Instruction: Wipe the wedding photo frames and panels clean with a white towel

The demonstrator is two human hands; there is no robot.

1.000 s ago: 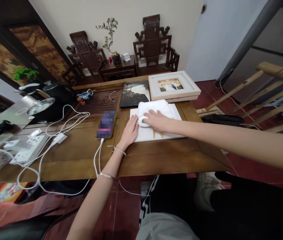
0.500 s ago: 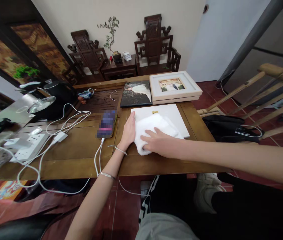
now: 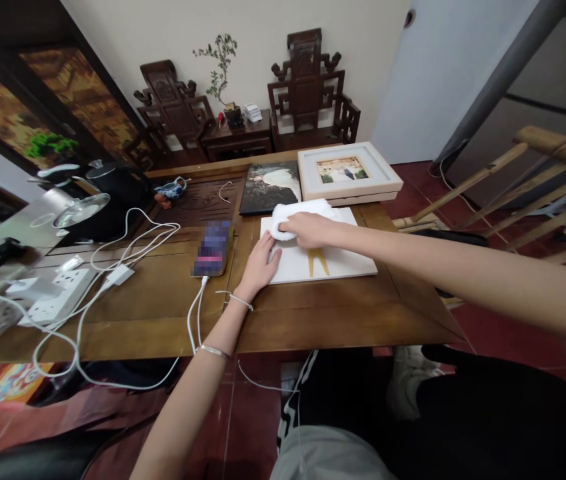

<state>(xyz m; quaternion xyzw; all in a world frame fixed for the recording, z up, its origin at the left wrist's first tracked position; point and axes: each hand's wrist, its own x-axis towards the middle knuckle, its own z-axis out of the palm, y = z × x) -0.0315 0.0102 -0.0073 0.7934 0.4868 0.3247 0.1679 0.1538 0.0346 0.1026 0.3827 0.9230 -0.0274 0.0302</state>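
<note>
A flat white board [image 3: 350, 263] with a gold ribbon-like mark [image 3: 318, 263] lies on the wooden table. My right hand [image 3: 305, 229] presses a folded white cloth [image 3: 283, 215] onto the board's far part, fingers closed on it. The cloth hides that part of the board. At the board's left edge rests my left hand [image 3: 261, 265], its fingers stretched out and thumb apart, holding nothing. The cloth's near side lies just beyond its fingertips.
Behind the board are a dark photo panel [image 3: 270, 189] and a white framed picture [image 3: 350, 177]. A phone [image 3: 211, 249] on a white cable lies left of my left hand. Farther left are a power strip [image 3: 57, 297], tangled cables and a black pot [image 3: 85, 217].
My right hand has slid the cloth away from me to the board's far side, uncovering the near part and the gold mark. The left hand has turned flatter along the left edge.
</note>
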